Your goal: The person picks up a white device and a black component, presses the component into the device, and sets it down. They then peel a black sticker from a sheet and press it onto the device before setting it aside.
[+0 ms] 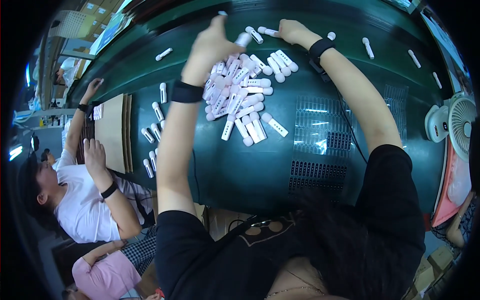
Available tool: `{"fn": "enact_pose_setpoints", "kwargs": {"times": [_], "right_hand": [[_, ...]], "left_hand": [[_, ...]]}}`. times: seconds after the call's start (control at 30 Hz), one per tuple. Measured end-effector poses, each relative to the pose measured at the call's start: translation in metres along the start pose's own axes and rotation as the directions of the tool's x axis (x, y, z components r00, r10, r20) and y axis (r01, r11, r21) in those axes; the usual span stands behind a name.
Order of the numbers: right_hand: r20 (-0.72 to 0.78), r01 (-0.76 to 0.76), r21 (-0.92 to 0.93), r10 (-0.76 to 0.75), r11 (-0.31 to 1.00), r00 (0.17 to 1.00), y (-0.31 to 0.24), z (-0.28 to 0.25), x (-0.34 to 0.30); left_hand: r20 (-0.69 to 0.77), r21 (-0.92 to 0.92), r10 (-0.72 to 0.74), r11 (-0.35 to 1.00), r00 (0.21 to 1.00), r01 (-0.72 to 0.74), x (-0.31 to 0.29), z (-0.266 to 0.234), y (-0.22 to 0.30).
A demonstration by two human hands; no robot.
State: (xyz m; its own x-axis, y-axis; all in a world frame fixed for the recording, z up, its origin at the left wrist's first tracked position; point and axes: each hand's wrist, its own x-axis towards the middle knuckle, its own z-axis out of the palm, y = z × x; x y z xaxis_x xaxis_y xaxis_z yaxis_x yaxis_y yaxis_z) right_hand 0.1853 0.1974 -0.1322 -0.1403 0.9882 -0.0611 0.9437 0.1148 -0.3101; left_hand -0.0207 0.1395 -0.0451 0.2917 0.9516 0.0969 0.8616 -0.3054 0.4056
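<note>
Small white and pale-pink microphones with round heads lie in a heap [232, 87] on the dark green table. Above the far side of the heap, my left hand [212, 47] has a microphone [243, 40] at its thumb, its round head showing and the rest hidden by the hand. A small white bit shows at that hand's raised fingertip; I cannot make it out. Farther right, my right hand [296, 32] pinches the end of another microphone [269, 31], its head pointing left. A loose microphone [254, 35] lies between the two hands.
Clear plastic sheets [320, 125] with rows of dark stickers lie right of the heap. More microphones [368, 48] are spaced along the far right. A white fan [460, 122] stands at the right edge. At left, a co-worker [85, 195] sits beside cardboard dividers [112, 132]. A black cable [350, 125] crosses the table.
</note>
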Motion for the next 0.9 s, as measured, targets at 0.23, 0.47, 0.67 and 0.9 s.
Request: {"fn": "enact_pose_setpoints", "kwargs": {"times": [0.23,0.47,0.67,0.9], "right_hand": [[-0.238,0.077,0.323,0.002,0.943,0.971,0.02,-0.023,-0.016],[-0.188,0.041,0.174,-0.008,0.984,0.982,-0.005,-0.017,-0.019],[-0.073,0.12,0.026,-0.118,0.992,0.99,-0.028,0.002,0.008],[0.1,0.152,0.265,-0.184,0.952,0.978,-0.04,-0.033,-0.049]], "left_hand": [[-0.146,0.261,0.191,0.954,0.971,-0.148,-0.058,0.016,0.049],[-0.306,-0.413,-0.053,0.907,0.951,-0.083,-0.1,-0.029,0.073],[-0.292,-0.653,-0.13,0.751,0.948,-0.098,-0.111,-0.028,0.072],[-0.337,-0.705,-0.141,0.693,0.931,-0.151,-0.118,-0.038,0.056]]}}
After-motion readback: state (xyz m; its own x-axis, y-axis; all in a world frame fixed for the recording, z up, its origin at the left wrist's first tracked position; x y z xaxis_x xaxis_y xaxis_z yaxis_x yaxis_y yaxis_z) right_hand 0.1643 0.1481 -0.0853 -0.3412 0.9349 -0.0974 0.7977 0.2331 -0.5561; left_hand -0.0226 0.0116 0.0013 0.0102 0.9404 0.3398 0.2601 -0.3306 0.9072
